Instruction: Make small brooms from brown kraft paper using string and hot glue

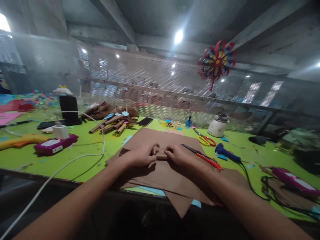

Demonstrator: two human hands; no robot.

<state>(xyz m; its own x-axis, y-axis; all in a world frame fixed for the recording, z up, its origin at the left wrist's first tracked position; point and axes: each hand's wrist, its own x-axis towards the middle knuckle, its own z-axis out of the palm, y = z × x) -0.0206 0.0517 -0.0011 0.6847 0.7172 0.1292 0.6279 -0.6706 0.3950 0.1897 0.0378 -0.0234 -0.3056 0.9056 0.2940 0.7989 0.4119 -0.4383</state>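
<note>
A small roll of brown paper (162, 156) lies between my two hands, over flat brown paper sheets (152, 136). My left hand (143, 155) curls loosely at the roll's left end, its index finger lifted a little. At the other end, my right hand (177, 155) pinches the roll with thumb and fingers. Beside my left wrist sits a pleated piece of brown paper (124, 152), partly covered by the hand. Red-handled scissors (203, 157) rest on the sheets just right of my right hand.
Yellow-and-red scissors (206, 139), a blue glue gun (226, 153) and a white flask (217, 126) stand or lie to the right. Paper rolls (110, 125) are heaped at the back left, near a phone (145, 121). A white cable (82, 156) crosses the green table (85, 166).
</note>
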